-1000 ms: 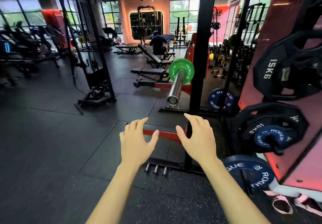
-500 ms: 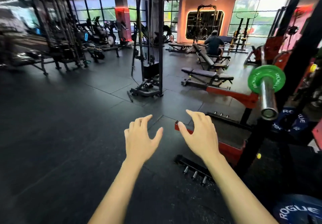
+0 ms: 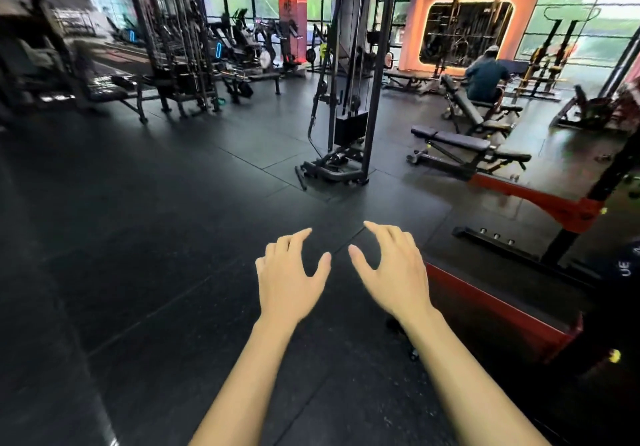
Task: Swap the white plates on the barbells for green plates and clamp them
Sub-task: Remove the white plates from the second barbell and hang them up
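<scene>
Hands — left hand (image 3: 289,281), right hand (image 3: 394,272) — empty over bare floor (image 3: 156,237).

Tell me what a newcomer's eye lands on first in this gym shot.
First the two bare hands, the left hand and the right hand, held out empty with fingers spread, low in the middle over the black rubber floor. Next, the glowing orange-framed wall panel at the far upper right, with a seated person in front of it, and the red rack base at the right.
</scene>
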